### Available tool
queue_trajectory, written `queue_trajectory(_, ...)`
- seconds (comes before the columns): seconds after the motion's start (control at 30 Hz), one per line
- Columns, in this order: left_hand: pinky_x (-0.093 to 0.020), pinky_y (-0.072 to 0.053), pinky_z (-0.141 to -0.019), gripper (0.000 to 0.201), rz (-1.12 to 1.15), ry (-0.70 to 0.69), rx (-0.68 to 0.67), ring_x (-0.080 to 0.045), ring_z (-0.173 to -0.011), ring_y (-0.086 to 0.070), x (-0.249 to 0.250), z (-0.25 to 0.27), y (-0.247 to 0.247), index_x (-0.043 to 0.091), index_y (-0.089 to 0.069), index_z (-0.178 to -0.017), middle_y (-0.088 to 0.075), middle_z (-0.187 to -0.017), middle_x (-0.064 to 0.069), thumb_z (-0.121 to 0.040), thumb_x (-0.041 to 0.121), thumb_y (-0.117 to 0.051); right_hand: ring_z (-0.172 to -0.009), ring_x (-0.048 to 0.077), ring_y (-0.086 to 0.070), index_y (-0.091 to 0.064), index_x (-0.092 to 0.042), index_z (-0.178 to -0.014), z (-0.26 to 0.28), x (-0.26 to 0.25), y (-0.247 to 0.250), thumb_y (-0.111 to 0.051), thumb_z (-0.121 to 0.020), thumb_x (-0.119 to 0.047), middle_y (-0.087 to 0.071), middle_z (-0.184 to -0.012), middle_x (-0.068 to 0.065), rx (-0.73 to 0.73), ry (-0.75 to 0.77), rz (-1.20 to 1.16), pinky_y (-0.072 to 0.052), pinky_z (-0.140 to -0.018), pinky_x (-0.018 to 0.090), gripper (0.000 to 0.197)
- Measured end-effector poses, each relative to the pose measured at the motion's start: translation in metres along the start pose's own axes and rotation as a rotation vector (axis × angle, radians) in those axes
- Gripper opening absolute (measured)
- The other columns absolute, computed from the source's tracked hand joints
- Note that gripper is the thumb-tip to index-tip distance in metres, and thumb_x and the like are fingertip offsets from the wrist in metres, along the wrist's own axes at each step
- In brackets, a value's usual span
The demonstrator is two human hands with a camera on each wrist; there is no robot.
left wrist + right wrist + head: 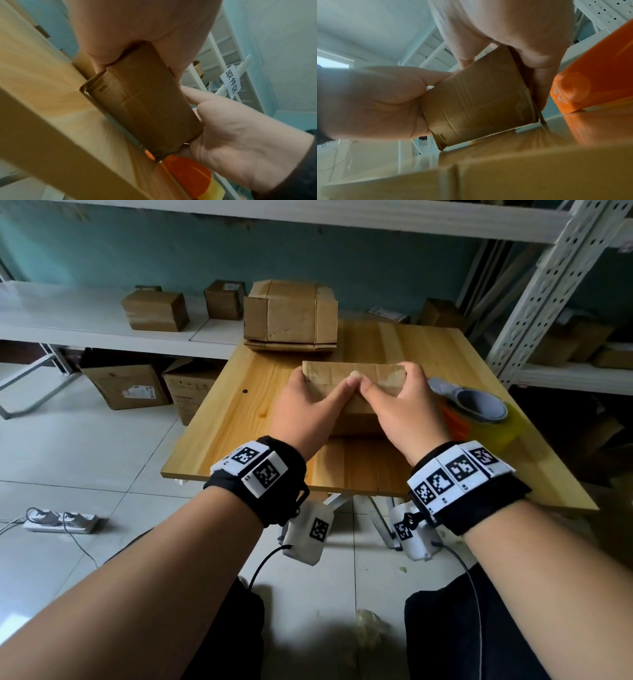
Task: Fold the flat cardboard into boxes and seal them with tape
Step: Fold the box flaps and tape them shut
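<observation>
A small brown cardboard box (pixel 352 405) stands on the wooden table (pixel 233 412), with one flap upright at its far side. My left hand (pixel 308 402) grips the box's left end, fingers curled over the top edge, thumb stretched along the top toward the middle. My right hand (pixel 404 402) grips the right end the same way, and the two thumbs meet at the centre. The wrist views show the box (pixel 145 102) (pixel 479 98) from its near side, held between both hands. A tape dispenser (pixel 479 409) with an orange body, grey handle and yellowish roll lies just right of my right hand.
A stack of flat cardboard blanks (pixel 291 316) sits at the table's far edge. Folded boxes (pixel 156 309) stand on the white shelf at left, larger cartons (pixel 126 386) on the floor beneath. A white metal rack (pixel 548 285) rises at right. A power strip (pixel 60 522) lies on the tiles.
</observation>
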State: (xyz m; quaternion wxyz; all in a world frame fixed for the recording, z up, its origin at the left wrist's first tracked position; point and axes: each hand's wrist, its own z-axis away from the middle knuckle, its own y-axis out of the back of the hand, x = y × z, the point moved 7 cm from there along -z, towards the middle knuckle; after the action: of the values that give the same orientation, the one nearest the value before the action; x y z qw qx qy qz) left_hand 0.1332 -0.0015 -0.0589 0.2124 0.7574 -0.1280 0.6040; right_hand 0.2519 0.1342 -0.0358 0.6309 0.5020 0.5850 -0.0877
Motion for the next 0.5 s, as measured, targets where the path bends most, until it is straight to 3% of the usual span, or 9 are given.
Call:
queue_trajectory(0.03,-0.035,-0.063,-0.084,0.046,-0.027,-0.002,0.024,-0.005,-0.093,-0.071,0.001,0.0,0.001,0.023,-0.065,-0.118,-0.074,-0.102,0.012,-0.09,0.06,-0.074,-0.117,0.012,-0.054,-0.037,-0.021,-0.156,-0.002,0.001,-0.001,-0.066,-0.092,-0.067,-0.054,-0.134,-0.011,0.012,0.003,0.006,-0.046,-0.081,0.02,0.084)
queue_trajectory(0.13,-0.039,-0.062,-0.08,0.035,-0.055,0.006,0.094,-0.013,-0.086,-0.07,0.001,-0.004,0.005,0.02,-0.068,-0.104,-0.072,-0.092,0.005,-0.1,0.054,-0.062,-0.134,0.02,-0.055,-0.041,-0.019,-0.157,-0.007,0.003,-0.004,-0.062,-0.088,-0.074,-0.056,-0.149,-0.001,0.022,-0.032,-0.006,-0.05,-0.108,0.04,0.091)
queue_trajectory(0.2,-0.035,-0.054,-0.071,0.039,-0.05,0.029,0.122,-0.017,-0.078,-0.065,-0.002,-0.007,0.008,0.015,-0.069,-0.098,-0.07,-0.085,0.0,-0.104,0.05,-0.056,-0.131,0.022,-0.059,-0.049,-0.019,-0.151,-0.01,0.004,-0.006,-0.057,-0.084,-0.079,-0.062,-0.144,0.001,0.013,-0.051,-0.017,-0.052,-0.108,0.046,0.09)
queue_trajectory(0.27,-0.035,-0.051,-0.073,0.043,-0.012,0.059,0.136,-0.019,-0.08,-0.063,-0.006,-0.01,0.009,0.01,-0.071,-0.103,-0.069,-0.086,-0.003,-0.107,0.047,-0.05,-0.135,0.025,-0.057,-0.05,-0.016,-0.151,-0.01,0.003,-0.005,-0.057,-0.091,-0.072,-0.061,-0.146,0.005,0.004,-0.066,-0.044,-0.047,-0.112,0.043,0.083)
queue_trajectory(0.3,-0.036,-0.054,-0.079,0.045,0.02,0.08,0.14,-0.022,-0.089,-0.066,-0.008,-0.011,0.009,0.01,-0.072,-0.112,-0.072,-0.095,-0.005,-0.107,0.047,-0.049,-0.133,0.023,-0.057,-0.052,-0.013,-0.149,-0.011,0.003,-0.004,-0.058,-0.097,-0.064,-0.062,-0.143,0.006,0.007,-0.073,-0.075,-0.045,-0.109,0.038,0.073)
queue_trajectory(0.33,-0.039,-0.057,-0.09,0.047,0.052,0.105,0.15,-0.024,-0.102,-0.068,-0.009,-0.011,0.01,0.011,-0.072,-0.123,-0.074,-0.108,-0.007,-0.107,0.049,-0.047,-0.119,0.021,-0.062,-0.062,-0.01,-0.136,-0.011,0.004,-0.002,-0.059,-0.101,-0.055,-0.069,-0.127,0.006,0.011,-0.064,-0.115,-0.047,-0.1,0.037,0.057)
queue_trajectory(0.4,-0.04,-0.055,-0.101,0.048,0.109,0.146,0.176,-0.023,-0.115,-0.066,-0.011,-0.009,0.011,0.015,-0.07,-0.131,-0.073,-0.121,-0.005,-0.108,0.049,-0.046,-0.084,0.018,-0.061,-0.069,-0.009,-0.096,-0.009,0.004,0.003,-0.06,-0.105,-0.044,-0.066,-0.086,0.005,0.034,-0.044,-0.2,-0.048,-0.082,0.035,0.037)
queue_trajectory(0.43,-0.037,-0.056,-0.098,0.043,0.133,0.158,0.196,-0.019,-0.109,-0.067,-0.011,-0.008,0.012,0.018,-0.072,-0.127,-0.073,-0.114,0.001,-0.109,0.047,-0.045,-0.081,0.014,-0.062,-0.07,-0.014,-0.091,-0.008,0.005,0.005,-0.059,-0.106,-0.041,-0.069,-0.085,0.005,0.054,-0.05,-0.24,-0.05,-0.081,0.031,0.032)
queue_trajectory(0.5,-0.034,-0.056,-0.092,0.037,0.154,0.169,0.231,-0.014,-0.097,-0.066,-0.008,-0.005,0.011,0.022,-0.075,-0.118,-0.071,-0.098,0.008,-0.111,0.042,-0.045,-0.098,0.01,-0.068,-0.074,-0.014,-0.103,-0.006,0.009,0.008,-0.059,-0.107,-0.038,-0.075,-0.104,0.006,0.127,-0.077,-0.308,-0.056,-0.089,0.029,0.028)
